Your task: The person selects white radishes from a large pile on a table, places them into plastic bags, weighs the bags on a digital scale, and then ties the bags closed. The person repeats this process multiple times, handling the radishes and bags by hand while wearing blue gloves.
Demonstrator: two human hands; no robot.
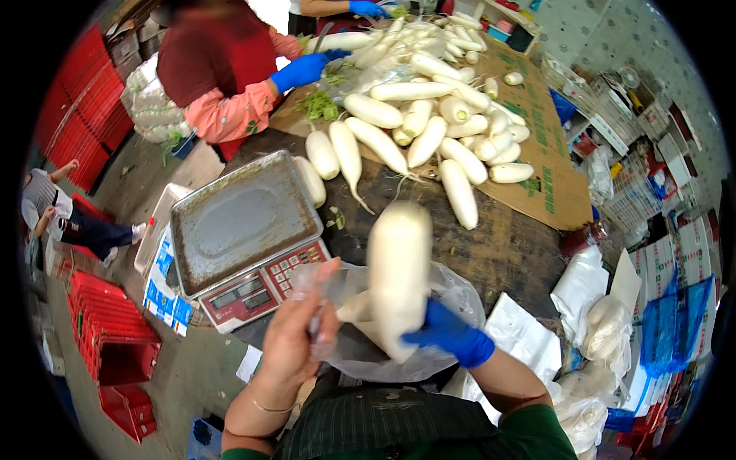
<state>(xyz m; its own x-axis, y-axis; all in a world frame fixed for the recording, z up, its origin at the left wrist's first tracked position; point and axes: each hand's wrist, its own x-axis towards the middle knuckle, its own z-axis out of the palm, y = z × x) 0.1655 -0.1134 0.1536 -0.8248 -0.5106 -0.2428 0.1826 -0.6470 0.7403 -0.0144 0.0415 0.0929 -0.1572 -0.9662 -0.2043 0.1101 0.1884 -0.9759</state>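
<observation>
My right hand (pixel 454 335), in a blue glove, grips a large white daikon radish (pixel 400 264) near its lower end. The radish stands nearly upright over a clear plastic bag (pixel 458 295) and is slightly blurred. My bare left hand (pixel 295 333) pinches the bag's left edge, its index finger pointing up. Another pale radish (pixel 354 308) shows inside the bag, partly hidden behind the held one. Just left of the bag sits a scale (pixel 245 222) with a worn metal pan and a red keypad. Beyond my hands lies a big pile of daikon radishes (pixel 425 142).
Cardboard (pixel 548 180) covers the table's far right side. White plastic bags (pixel 521 333) lie by my right arm. Red crates (pixel 115 330) stand on the floor at left. Across the table, a co-worker's blue-gloved hand (pixel 300 73) is near leafy tops; another person works farther back.
</observation>
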